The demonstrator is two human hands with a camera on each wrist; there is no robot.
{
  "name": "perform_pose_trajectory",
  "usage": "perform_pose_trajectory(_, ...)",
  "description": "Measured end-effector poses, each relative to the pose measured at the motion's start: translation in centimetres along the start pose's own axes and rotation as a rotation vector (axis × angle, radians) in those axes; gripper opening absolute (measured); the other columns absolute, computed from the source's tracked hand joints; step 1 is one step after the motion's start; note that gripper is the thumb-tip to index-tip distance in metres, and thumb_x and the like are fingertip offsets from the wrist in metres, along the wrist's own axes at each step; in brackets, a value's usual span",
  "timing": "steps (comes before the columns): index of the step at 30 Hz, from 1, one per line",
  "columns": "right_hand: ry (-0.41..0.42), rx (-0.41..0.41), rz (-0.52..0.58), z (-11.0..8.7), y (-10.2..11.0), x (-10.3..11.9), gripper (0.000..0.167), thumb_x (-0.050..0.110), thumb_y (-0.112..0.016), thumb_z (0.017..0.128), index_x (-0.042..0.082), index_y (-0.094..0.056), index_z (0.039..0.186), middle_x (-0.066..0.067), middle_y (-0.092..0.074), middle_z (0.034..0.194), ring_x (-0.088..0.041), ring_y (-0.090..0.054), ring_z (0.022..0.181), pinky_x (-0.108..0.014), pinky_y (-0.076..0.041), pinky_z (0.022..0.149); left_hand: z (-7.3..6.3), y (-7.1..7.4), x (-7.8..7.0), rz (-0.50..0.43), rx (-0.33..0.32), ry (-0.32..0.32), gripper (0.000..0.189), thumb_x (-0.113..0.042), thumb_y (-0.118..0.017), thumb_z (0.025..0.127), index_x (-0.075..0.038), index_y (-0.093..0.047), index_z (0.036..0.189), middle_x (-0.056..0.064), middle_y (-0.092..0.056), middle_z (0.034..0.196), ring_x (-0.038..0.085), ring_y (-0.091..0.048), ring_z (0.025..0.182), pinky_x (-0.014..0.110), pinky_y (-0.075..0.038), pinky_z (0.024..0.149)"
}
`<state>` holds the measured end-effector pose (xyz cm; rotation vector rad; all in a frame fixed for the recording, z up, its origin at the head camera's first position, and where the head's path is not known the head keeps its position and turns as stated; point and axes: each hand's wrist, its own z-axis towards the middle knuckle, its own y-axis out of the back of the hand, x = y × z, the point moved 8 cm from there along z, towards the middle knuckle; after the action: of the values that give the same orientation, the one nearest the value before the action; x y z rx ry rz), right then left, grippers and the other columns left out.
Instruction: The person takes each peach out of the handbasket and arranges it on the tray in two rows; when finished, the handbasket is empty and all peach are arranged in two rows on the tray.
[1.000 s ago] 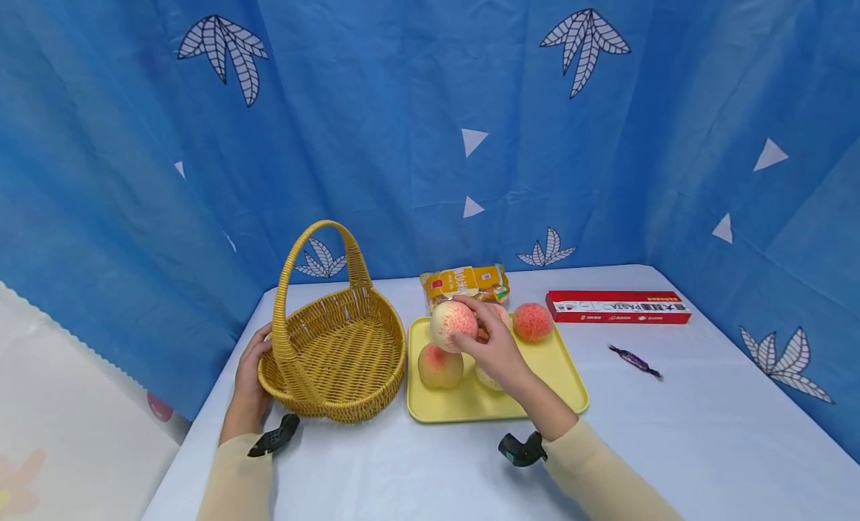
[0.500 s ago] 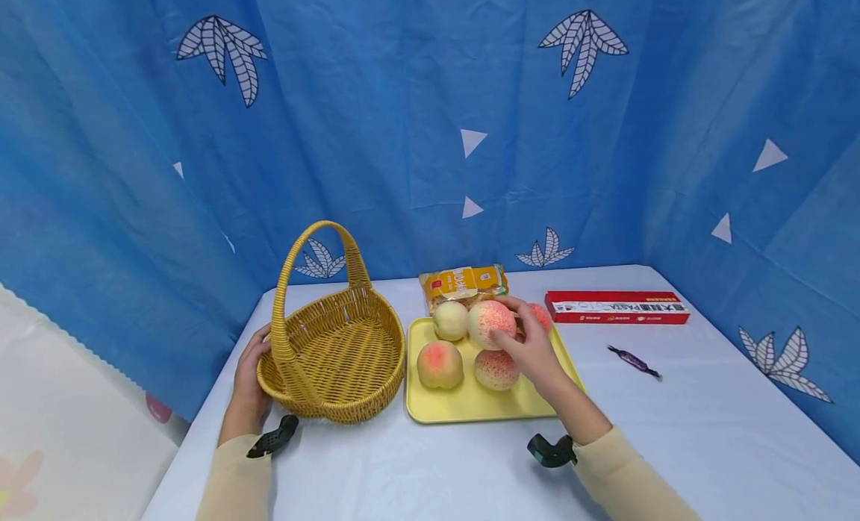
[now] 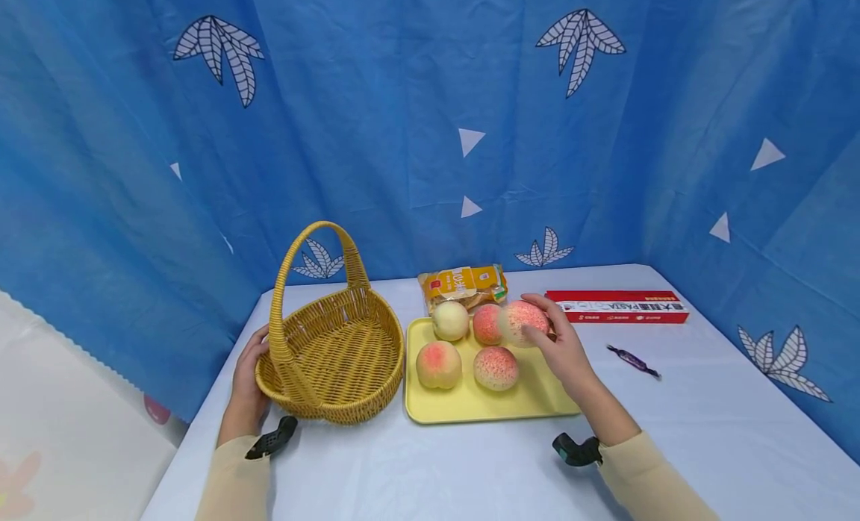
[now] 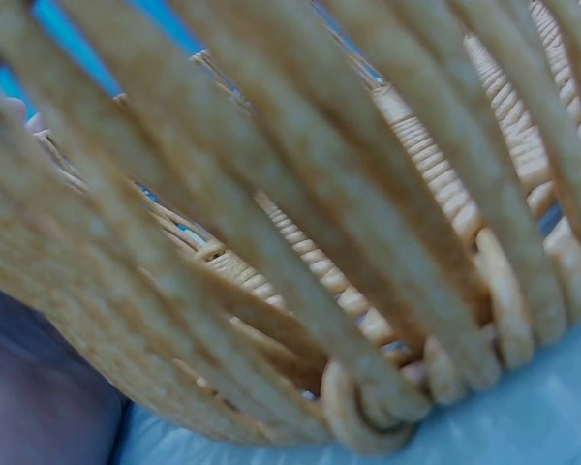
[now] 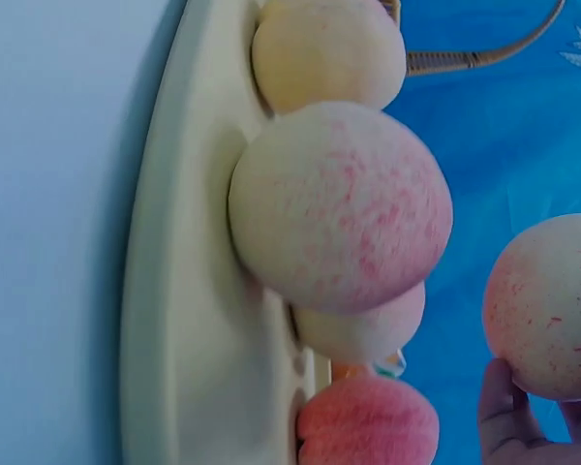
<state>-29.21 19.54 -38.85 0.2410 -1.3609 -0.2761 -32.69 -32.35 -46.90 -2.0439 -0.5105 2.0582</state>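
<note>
My right hand (image 3: 564, 353) grips a pale peach with pink speckles (image 3: 519, 325) between thumb and fingers. It holds the peach over the back right of a yellow tray (image 3: 470, 410). In the right wrist view, this peach (image 5: 547, 308) is raised above the others. On the tray rest a yellow peach with a pink top (image 3: 440, 365), a speckled peach (image 3: 496, 369), a pale whitish one (image 3: 451, 321) and a red one (image 3: 487, 325). My left hand (image 3: 248, 372) holds the left side of a wicker basket (image 3: 346, 357), which has a tall handle. The basket's weave fills the left wrist view.
Behind the tray lies an orange food packet (image 3: 463, 286). A long red pasta box (image 3: 621, 307) is at the back right, with a purple wrapped candy (image 3: 634, 361) in front of it. A blue curtain (image 3: 403, 133) closes off the table's back.
My right hand has carried the speckled peach rightward across the tray, uncovering the whitish and red peaches and covering the one at the back right. My left hand and the basket have stayed put.
</note>
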Motion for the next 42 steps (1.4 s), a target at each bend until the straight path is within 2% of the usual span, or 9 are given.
perform_pose_trajectory(2,0.01,-0.002,-0.02,-0.1,0.5,-0.3,0.054,0.031,-0.058,0.101,0.029,-0.038,0.151,-0.005,-0.035,0.157,-0.029,-0.039,0.139,-0.034,-0.048,0.105,-0.1,-0.1,-0.1,-0.001,-0.002,-0.002,0.032,-0.018,-0.039,0.107,-0.029,-0.052,0.135,-0.016,-0.064,0.11,0.0,-0.063,0.091,0.016,-0.053,0.081)
perform_pose_trajectory(5,0.025,-0.013,-0.072,-0.2,1.4,-0.8,0.052,0.04,-0.055,0.102,0.03,-0.04,0.151,-0.003,-0.034,0.158,-0.026,-0.038,0.137,-0.038,-0.047,0.106,-0.1,-0.3,-0.2,0.009,-0.008,-0.012,0.032,-0.017,-0.038,0.107,-0.029,-0.052,0.134,-0.016,-0.064,0.11,-0.001,-0.063,0.09,0.015,-0.053,0.081)
perform_pose_trajectory(8,0.03,-0.031,-0.107,-0.4,2.2,-1.2,0.05,0.041,-0.054,0.102,0.03,-0.043,0.15,-0.003,-0.037,0.155,-0.021,-0.04,0.129,-0.018,-0.047,0.093,-0.2,-0.5,-0.4,0.021,-0.006,-0.024,0.033,-0.017,-0.037,0.108,-0.029,-0.053,0.133,-0.016,-0.063,0.11,-0.001,-0.063,0.09,0.015,-0.053,0.08)
perform_pose_trajectory(10,0.019,-0.036,-0.122,-0.6,2.6,-1.6,0.05,0.041,-0.054,0.102,0.029,-0.044,0.149,-0.003,-0.038,0.155,-0.021,-0.04,0.127,-0.014,-0.046,0.088,-0.2,-0.5,-0.5,0.02,-0.003,-0.03,0.033,-0.017,-0.037,0.108,-0.029,-0.053,0.133,-0.016,-0.063,0.111,-0.001,-0.063,0.09,0.015,-0.053,0.08)
perform_pose_trajectory(17,-0.118,-0.005,-0.175,-1.0,3.4,-3.6,0.06,0.052,-0.059,0.096,0.034,-0.042,0.151,-0.006,-0.035,0.159,-0.031,-0.039,0.132,-0.04,-0.048,0.095,-0.2,-0.2,-0.3,0.015,-0.006,-0.016,0.032,-0.018,-0.039,0.107,-0.03,-0.054,0.133,-0.015,-0.06,0.115,-0.001,-0.063,0.09,0.015,-0.053,0.08)
perform_pose_trajectory(24,-0.21,0.08,-0.204,-1.1,3.0,-5.5,0.083,0.044,-0.076,0.086,0.037,-0.031,0.155,-0.013,-0.03,0.161,-0.038,-0.041,0.131,-0.049,-0.051,0.097,-0.1,0.0,-0.2,0.001,-0.01,-0.013,0.031,-0.018,-0.04,0.107,-0.03,-0.055,0.132,-0.015,-0.061,0.116,-0.001,-0.063,0.091,0.015,-0.053,0.081)
perform_pose_trajectory(28,-0.216,0.099,-0.224,-1.2,2.9,-6.2,0.082,0.038,-0.077,0.086,0.033,-0.033,0.155,-0.015,-0.029,0.159,-0.037,-0.039,0.134,-0.053,-0.046,0.103,-0.1,-0.1,-0.1,0.002,-0.006,-0.007,0.032,-0.018,-0.039,0.107,-0.03,-0.053,0.134,-0.015,-0.06,0.116,-0.001,-0.063,0.091,0.015,-0.053,0.081)
perform_pose_trajectory(36,-0.169,0.164,-0.257,-1.6,2.2,-6.9,0.076,0.043,-0.073,0.088,0.034,-0.036,0.153,-0.015,-0.028,0.16,-0.039,-0.034,0.14,-0.066,-0.036,0.109,-0.2,0.0,-0.1,0.009,-0.015,-0.006,0.032,-0.018,-0.039,0.107,-0.03,-0.053,0.133,-0.015,-0.061,0.115,-0.001,-0.063,0.092,0.015,-0.053,0.082)
perform_pose_trajectory(42,-0.126,0.182,-0.309,-1.8,1.8,-6.8,0.073,0.043,-0.072,0.089,0.03,-0.039,0.152,-0.017,-0.033,0.158,-0.041,-0.038,0.138,-0.066,-0.04,0.106,-0.3,-0.2,-0.2,0.005,-0.009,-0.007,0.032,-0.017,-0.038,0.107,-0.03,-0.054,0.132,-0.013,-0.06,0.116,-0.001,-0.063,0.09,0.015,-0.053,0.08)
